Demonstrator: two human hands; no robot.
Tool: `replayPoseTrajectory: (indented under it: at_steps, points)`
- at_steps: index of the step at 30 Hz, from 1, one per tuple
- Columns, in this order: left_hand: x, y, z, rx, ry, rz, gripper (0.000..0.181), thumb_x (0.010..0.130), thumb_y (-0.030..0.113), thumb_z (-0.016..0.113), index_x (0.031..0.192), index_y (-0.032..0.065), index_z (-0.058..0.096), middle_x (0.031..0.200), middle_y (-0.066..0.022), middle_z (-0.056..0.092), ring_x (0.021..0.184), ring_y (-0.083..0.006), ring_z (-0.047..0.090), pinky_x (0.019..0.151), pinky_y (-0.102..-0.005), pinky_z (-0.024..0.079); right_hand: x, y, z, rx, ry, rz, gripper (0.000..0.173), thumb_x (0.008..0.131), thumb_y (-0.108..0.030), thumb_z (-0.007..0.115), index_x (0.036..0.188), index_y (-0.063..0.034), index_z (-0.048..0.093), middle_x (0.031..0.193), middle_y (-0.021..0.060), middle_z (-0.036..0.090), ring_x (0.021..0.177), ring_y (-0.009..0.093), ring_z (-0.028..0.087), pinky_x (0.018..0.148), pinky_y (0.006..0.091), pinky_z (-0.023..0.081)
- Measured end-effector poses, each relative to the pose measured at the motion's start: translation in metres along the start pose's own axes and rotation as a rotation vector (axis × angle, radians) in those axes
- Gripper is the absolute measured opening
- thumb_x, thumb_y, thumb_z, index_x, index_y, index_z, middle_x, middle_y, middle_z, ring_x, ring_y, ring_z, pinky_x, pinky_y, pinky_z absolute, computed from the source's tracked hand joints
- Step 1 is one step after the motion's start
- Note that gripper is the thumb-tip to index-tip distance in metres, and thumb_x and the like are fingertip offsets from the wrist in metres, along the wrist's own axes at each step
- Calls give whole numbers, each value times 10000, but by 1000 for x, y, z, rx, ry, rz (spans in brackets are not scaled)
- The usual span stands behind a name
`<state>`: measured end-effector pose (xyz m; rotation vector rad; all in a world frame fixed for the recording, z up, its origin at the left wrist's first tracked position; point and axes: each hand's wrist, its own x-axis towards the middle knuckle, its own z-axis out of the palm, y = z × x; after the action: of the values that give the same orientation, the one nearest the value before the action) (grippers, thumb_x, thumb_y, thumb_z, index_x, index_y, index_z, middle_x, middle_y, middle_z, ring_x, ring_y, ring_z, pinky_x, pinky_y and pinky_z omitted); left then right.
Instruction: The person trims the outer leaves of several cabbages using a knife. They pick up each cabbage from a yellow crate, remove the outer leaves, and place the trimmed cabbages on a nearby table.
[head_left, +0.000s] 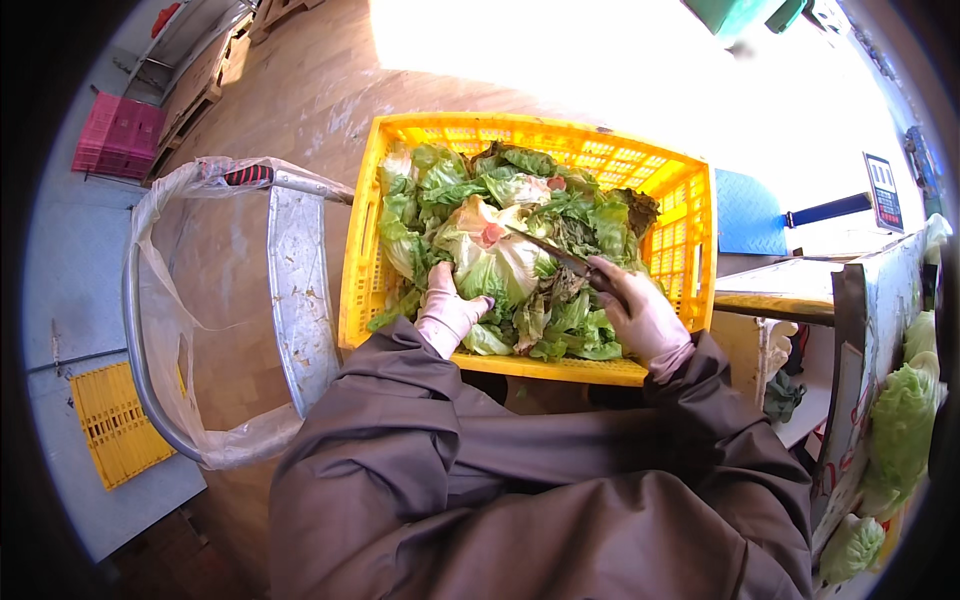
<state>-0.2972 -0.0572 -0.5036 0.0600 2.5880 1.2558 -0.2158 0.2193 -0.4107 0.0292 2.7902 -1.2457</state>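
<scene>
A yellow plastic crate (540, 126) full of loose lettuce leaves (442, 172), some wilted and brown, stands in front of me. On top lies a lettuce head (499, 266) with its reddish stem end facing up. My left hand (454, 306), in a pale glove, holds this head at its lower left side; some fingers are hidden by leaves. My right hand (641, 311), gloved too, grips a knife (562, 256) by its handle. The blade points up and left over the head, its tip close to the stem end.
Left of the crate stands a metal frame (296, 300) with a clear plastic bag (169, 247) draped on it. To the right are a platform scale (750, 214) and a worktable (780, 289). More lettuce heads (900, 420) lie at the far right.
</scene>
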Motion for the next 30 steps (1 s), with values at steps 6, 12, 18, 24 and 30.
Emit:
replayPoseTrajectory:
  at_steps: [6,12,18,24,30]
  points:
    - [5,8,4,92,-17,94,783,638,152,789,1257,-21,340,1187,-204,454,1100,-314,467,962,-327,372,11,-10,47,-136,-13,-25,427,836,-175,570,1258,-154,510,817,181,542,764,355,555,661,428,460]
    - [9,18,9,182,-62,29,707,668,189,764,1220,-11,371,1184,-244,458,1117,-393,464,941,-384,395,39,-9,65,-340,106,-14,433,832,-169,559,1262,-163,508,805,180,552,740,357,559,644,444,462]
    - [5,18,1,251,-121,-14,581,703,208,731,1132,11,392,1152,-235,469,1019,-408,531,852,-417,447,98,-2,84,-329,147,156,413,868,-212,515,1279,-171,495,891,203,574,829,381,576,718,457,476]
    - [0,22,-28,376,-299,-60,570,681,317,762,1045,13,445,1037,-203,542,977,-369,561,838,-405,454,129,27,57,-161,50,372,380,874,-261,508,1203,-77,548,1079,211,605,1004,374,573,855,385,460]
    - [-7,45,-52,335,-500,-154,726,732,447,711,1223,-20,452,1190,-217,544,1113,-340,521,941,-367,413,80,17,-20,-53,-236,621,397,896,-294,465,1211,-61,532,833,159,657,531,214,626,566,342,510]
